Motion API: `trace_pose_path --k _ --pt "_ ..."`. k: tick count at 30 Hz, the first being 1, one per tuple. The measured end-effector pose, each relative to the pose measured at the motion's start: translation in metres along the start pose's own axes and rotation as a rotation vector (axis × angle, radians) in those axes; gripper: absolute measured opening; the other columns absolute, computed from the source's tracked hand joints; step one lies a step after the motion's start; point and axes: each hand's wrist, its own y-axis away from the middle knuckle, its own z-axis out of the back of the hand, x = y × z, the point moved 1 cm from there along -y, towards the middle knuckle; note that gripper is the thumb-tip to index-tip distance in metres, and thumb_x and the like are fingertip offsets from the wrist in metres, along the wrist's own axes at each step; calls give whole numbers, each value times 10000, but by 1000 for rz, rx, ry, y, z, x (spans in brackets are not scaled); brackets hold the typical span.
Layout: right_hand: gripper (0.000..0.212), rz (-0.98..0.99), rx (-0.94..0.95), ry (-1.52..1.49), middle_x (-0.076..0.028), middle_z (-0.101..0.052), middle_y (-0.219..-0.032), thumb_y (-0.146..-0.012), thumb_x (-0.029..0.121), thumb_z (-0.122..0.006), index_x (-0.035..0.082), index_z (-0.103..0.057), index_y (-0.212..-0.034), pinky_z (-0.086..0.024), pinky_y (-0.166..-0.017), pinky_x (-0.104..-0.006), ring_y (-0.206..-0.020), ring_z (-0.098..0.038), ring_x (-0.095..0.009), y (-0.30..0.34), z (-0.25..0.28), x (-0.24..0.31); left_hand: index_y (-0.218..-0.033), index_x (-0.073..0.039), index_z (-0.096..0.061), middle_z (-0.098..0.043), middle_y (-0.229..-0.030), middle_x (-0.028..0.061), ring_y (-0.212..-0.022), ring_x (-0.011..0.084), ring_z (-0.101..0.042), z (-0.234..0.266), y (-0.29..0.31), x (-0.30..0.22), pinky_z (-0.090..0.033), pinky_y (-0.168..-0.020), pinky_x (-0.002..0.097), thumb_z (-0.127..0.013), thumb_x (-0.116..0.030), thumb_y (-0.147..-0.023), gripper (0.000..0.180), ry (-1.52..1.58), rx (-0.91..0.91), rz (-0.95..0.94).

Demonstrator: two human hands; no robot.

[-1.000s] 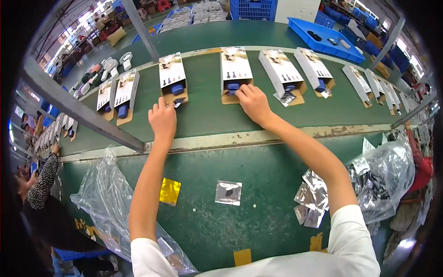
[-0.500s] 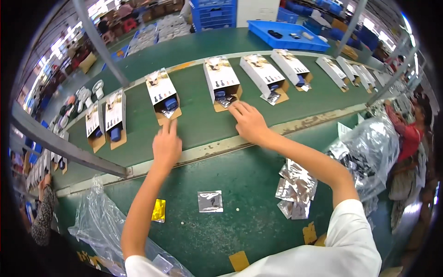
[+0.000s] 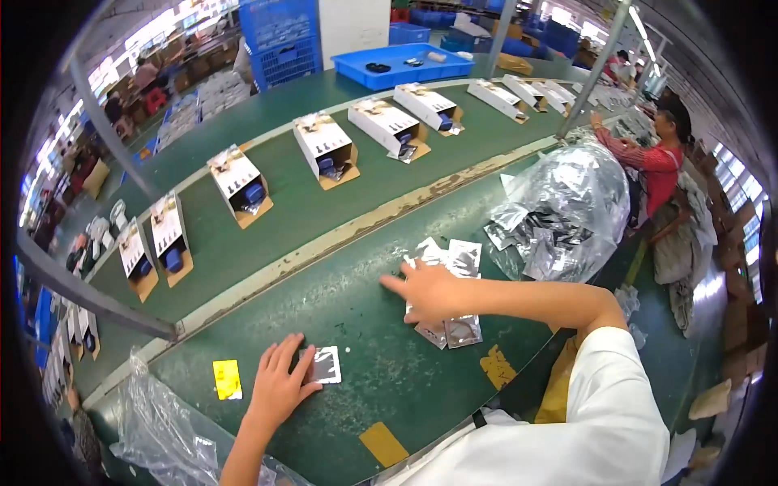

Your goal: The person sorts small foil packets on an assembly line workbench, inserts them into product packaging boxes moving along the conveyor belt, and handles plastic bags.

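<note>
So your left hand [image 3: 279, 382] has spread fingers at the lone silver packet [image 3: 328, 366], and your right hand [image 3: 432, 292] is splayed over the packet pile [image 3: 463, 330].

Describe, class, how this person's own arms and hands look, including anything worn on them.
The left hand and right hand are ungloved, with no watch or bracelet showing. Both forearms are bare. A short white sleeve covers the right upper arm; the left sleeve is out of view.
</note>
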Motion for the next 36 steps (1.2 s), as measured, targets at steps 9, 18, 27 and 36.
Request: trace_pose_path --k 9,18,27,36 --pt "726 523 -31 -85 -221 -418 -1519 -864 266 -764 98 -442 -1492 -437 -1105 -498 -1370 -466 -415 14 -29 72 -1030 -88 -670 -694 -1069 59 -958 234 -692 2 0 8 -550 -831 370 -791 -234 -793 304 -67 -348 -186" --pt "435 359 -523 154 -155 -585 -1306 -827 176 -701 32 -630 -1232 -495 -948 -496 -1128 -621 -316 -17 -46 132 -927 -64 -654 -632 -747 62 -645 213 -648 10 31 29 -495 -615 335 -638 -140 -860 102 -281 -266 -251" --pt "387 602 -613 218 -102 -613 -1177 -776 256 -777 68 -632 -1082 -490 -827 -364 -1027 -621 -250 -25 -32 184 -853 -76 -593 -608 -659 35 -640 197 -660 13 62 56 -474 -590 329 -607 -134 -855 59 -329 -267 -323" --pt "213 811 -674 491 -176 -689 -1114 -837 114 -665 -58 -677 -963 -564 -824 -323 -965 -690 -234 -79 -49 212 -794 -108 -565 -634 -682 72 -574 256 -655 29 59 145 -527 -536 398 -650 -124 -823 91 -214 -528 128"
